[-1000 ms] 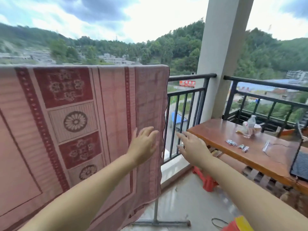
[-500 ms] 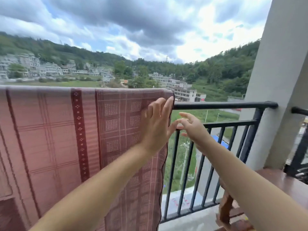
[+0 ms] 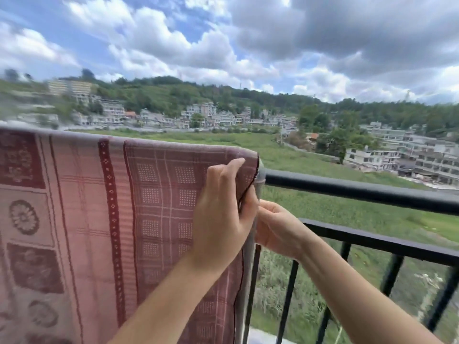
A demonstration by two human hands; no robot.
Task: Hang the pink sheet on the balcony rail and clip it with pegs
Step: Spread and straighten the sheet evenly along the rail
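Pink sheet (image 3: 154, 207) hung draped over the balcony rail (image 3: 360, 192), its right edge at our hands. Our left hand (image 3: 221, 219) pinched that edge; our right hand (image 3: 275, 227) curled around it from behind. We judged the hanging nearly done; pegs, unseen here, came next.

- The sheet (image 3: 154, 219) is pink, with dark red bands, a check of dotted squares and flower medallions. It hangs draped over a bar, falling flat and straight.
- Its right edge, trimmed in dark red, lies pinched in my left hand (image 3: 221, 219) just under the fold.
- The rail (image 3: 360, 192) is black, bare to the right of the sheet.
- Pegs: I see none.
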